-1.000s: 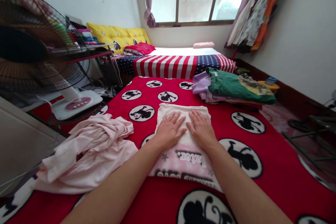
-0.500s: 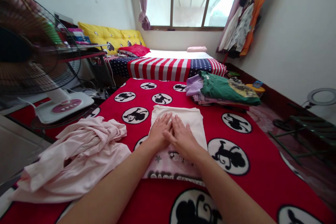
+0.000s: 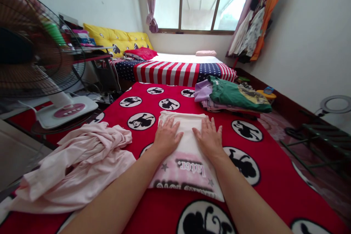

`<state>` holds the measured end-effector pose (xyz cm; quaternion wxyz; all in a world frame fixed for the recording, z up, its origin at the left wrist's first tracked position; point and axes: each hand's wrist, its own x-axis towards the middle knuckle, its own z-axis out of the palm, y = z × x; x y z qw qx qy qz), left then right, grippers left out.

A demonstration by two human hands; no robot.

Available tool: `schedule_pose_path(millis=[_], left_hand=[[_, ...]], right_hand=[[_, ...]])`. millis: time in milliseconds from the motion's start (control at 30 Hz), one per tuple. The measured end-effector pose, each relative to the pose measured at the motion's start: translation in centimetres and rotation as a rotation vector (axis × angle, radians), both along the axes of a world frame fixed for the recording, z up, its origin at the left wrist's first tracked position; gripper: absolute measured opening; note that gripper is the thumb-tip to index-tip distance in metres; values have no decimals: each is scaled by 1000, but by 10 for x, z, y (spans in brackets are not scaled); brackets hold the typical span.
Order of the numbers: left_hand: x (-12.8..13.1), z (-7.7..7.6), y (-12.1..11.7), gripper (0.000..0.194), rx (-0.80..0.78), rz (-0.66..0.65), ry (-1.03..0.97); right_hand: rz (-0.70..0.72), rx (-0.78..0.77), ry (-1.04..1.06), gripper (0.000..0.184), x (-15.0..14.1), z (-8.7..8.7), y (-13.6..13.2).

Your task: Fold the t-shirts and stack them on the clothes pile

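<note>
A folded white and pink shirt [image 3: 187, 153] with black lettering lies flat on the red blanket [image 3: 268, 197]. My left hand [image 3: 166, 137] rests palm down on its left side, fingers stretched out. My right hand [image 3: 210, 138] lies flat on its right side, fingers spread. The two hands are a little apart, and neither one grips the cloth.
A crumpled pale pink garment [image 3: 79, 164] lies to the left. A stack of folded clothes [image 3: 233, 95] with a green shirt on top sits at the far right of the blanket. A standing fan [image 3: 30, 51] is at the left, a striped bed [image 3: 175, 69] behind, a metal rack [image 3: 318, 135] at right.
My hands, close together at the middle of the shirt half a second ago, have slid apart towards its left and right sides.
</note>
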<state>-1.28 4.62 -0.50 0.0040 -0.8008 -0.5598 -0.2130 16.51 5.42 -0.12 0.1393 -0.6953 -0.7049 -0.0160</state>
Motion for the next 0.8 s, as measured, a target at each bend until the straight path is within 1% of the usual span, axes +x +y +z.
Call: schedule_pose_path(millis=[33,67,100,133,167,200,233,300,367,433,467,533,600,667,700,733,800], left_hand=[[2,2,0,40,34,-63,5],[3,4,1,39,50,-132,9],[3,5,3,39,44,-191,11],[3,5,6,41,16,-228,11],[2,4,10,43,-25,-231,10],[-1,2,14,47,-70,-196,9],[-4,1,19,53,-110,-135,8],[-10,-3,28,62,-168,-8,2],[-16,-6,34,63,-193,83,-11],[-20,-8,37,60,-194,103,-17],[-21,-9,37,59,-190,101,-20],[-22,-9,36,58,-178,87,-35],[-23,-9,35,56,-169,66,-58],[-24,-9,34,55,-163,51,-85],[-25,-9,34,55,-162,46,-98],[-26,-9,34,54,-162,45,-113],[-27,-9,35,54,-159,40,-150]], right_hand=[[53,62,1,61,-4,2,-2],[146,105,3,56,-8,3,-3],[253,116,11,53,-11,4,-3],[345,93,24,51,-12,4,-3],[395,48,38,50,-12,4,-1],[394,-3,52,50,-11,2,2],[344,-46,63,51,-9,1,6],[192,-85,68,56,-3,-4,12],[79,-79,54,58,1,-5,14],[42,-37,33,56,-1,-1,9],[66,-9,34,54,-4,3,4],[192,12,89,49,-12,18,-14],[368,-53,185,42,-23,36,-40],[511,-166,240,38,-31,51,-70],[568,-211,232,40,-34,55,-84],[621,-237,205,47,-35,57,-97],[702,-245,118,67,-37,50,-118]])
